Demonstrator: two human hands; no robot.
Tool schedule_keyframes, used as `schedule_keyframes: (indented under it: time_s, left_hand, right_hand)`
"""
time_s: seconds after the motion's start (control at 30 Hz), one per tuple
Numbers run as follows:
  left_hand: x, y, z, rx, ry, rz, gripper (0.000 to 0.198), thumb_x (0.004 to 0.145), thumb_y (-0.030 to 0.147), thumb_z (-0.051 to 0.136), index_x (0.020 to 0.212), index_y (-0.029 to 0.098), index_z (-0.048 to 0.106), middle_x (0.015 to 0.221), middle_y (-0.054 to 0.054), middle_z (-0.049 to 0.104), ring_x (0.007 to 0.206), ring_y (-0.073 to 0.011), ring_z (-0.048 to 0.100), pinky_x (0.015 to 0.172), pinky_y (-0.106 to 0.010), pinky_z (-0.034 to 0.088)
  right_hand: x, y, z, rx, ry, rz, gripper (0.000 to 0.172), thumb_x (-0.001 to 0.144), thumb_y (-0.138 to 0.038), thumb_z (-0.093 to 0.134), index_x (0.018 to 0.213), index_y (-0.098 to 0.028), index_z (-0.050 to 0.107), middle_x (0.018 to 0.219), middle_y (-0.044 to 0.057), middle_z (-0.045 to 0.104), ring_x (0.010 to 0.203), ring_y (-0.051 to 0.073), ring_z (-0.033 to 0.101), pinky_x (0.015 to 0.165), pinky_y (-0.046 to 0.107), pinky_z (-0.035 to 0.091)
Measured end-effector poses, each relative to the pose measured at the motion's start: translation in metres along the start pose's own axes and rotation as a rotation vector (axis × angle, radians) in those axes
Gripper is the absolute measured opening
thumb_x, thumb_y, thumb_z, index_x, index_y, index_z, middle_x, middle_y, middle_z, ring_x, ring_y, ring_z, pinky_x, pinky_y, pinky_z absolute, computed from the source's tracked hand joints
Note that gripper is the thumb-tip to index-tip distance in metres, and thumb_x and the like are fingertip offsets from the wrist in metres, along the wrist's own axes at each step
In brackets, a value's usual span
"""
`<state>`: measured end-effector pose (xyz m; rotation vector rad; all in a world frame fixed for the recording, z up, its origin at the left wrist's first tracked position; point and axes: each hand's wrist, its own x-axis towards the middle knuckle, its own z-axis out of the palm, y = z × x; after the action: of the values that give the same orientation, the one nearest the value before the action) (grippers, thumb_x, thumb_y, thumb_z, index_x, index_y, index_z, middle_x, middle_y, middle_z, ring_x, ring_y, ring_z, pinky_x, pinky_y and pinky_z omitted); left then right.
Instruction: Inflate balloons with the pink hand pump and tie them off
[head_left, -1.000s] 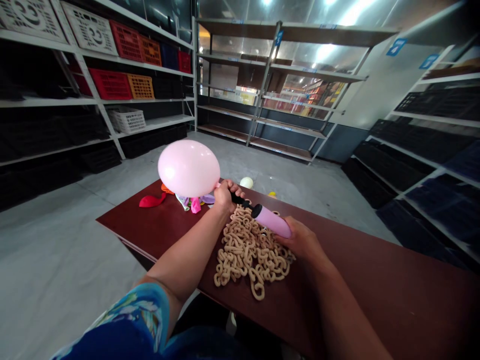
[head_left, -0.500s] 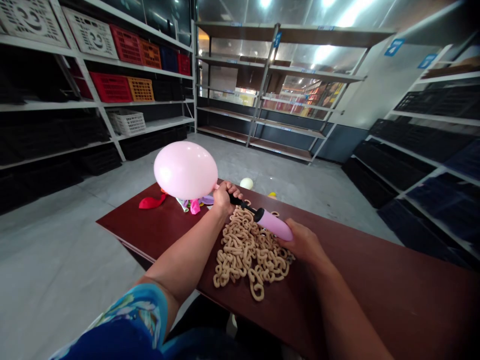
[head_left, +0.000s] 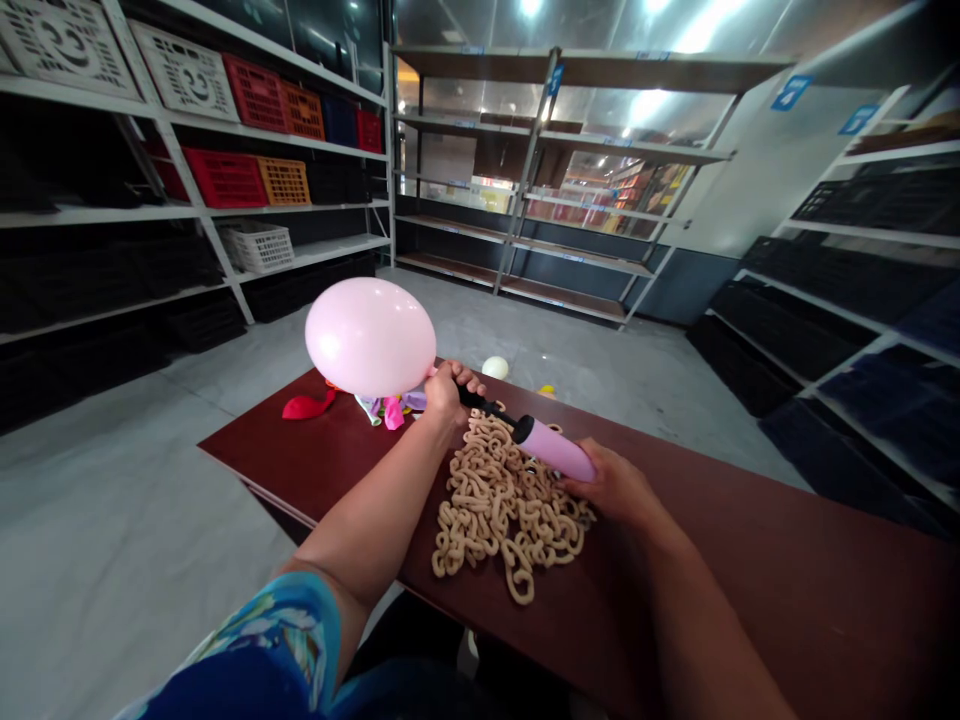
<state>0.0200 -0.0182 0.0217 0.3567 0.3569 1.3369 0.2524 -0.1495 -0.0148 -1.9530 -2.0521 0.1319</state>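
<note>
My left hand is closed around the neck of an inflated pink balloon where it sits on the black nozzle of a hand pump. My right hand grips the pink barrel of that pump, drawn a little way back from the nozzle. Both hands hover over a heap of tan chain links on a dark red table. Several flat, uninflated balloons in red, pink and orange lie on the table just beyond the pink balloon.
A pale round balloon and a small yellow one rest on the grey floor behind the table. Metal shelves line both sides and the back; coloured plastic crates fill the left shelves, dark bins the right ones.
The pink balloon has swelled slightly and shifted left. My right hand has slid the pump barrel a bit further back to the right; my left hand keeps its hold.
</note>
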Motion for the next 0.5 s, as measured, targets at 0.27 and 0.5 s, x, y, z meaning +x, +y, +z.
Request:
schedule_keyframes:
  time_s: [0.27, 0.5]
  left_hand:
    - [0.012, 0.010, -0.012, 0.002, 0.027, 0.065, 0.018, 0.070, 0.008, 0.039, 0.060, 0.019, 0.029, 0.048, 0.006, 0.023, 0.037, -0.0080, 0.029, 0.042, -0.023, 0.029]
    - [0.001, -0.013, -0.006, -0.023, -0.029, -0.021, 0.019, 0.069, 0.008, 0.039, 0.060, 0.019, 0.027, 0.048, 0.005, 0.023, 0.038, -0.0080, 0.030, 0.043, -0.023, 0.029]
  right_hand:
    - [-0.007, 0.025, -0.006, 0.077, -0.107, 0.040, 0.032, 0.063, -0.041, 0.064, 0.089, -0.025, 0.056, 0.079, -0.002, 0.064, 0.068, 0.016, 0.057, 0.057, 0.024, 0.036]
    - [-0.001, -0.003, 0.004, -0.122, 0.032, -0.020, 0.038, 0.064, -0.048, 0.063, 0.093, -0.024, 0.055, 0.086, 0.002, 0.063, 0.077, 0.020, 0.057, 0.061, 0.028, 0.036]
